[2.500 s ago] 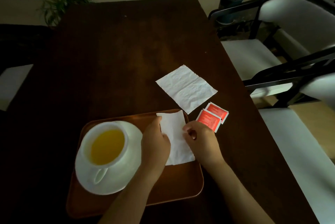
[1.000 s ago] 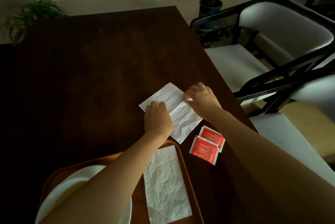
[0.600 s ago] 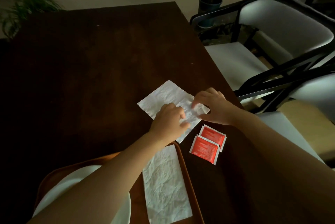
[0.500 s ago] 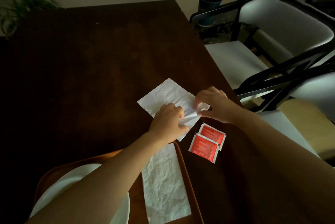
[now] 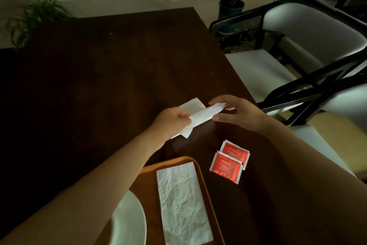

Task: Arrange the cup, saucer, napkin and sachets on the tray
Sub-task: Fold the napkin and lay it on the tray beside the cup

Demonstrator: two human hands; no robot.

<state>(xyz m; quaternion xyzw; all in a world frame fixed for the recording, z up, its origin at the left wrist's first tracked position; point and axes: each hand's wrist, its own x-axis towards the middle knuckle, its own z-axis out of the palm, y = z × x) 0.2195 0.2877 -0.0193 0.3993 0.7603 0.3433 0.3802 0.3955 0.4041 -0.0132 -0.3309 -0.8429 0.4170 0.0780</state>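
Above the table [image 5: 111,78], both hands [image 5: 200,117] grip 1 napkin [image 5: 200,114], seemingly part-folded.

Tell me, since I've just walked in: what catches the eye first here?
Both hands, the left hand and right hand, hold a white napkin above the dark table, mid-fold. Two red sachets lie overlapping on the table, right of the tray. On the tray a folded napkin lies flat beside the saucer.
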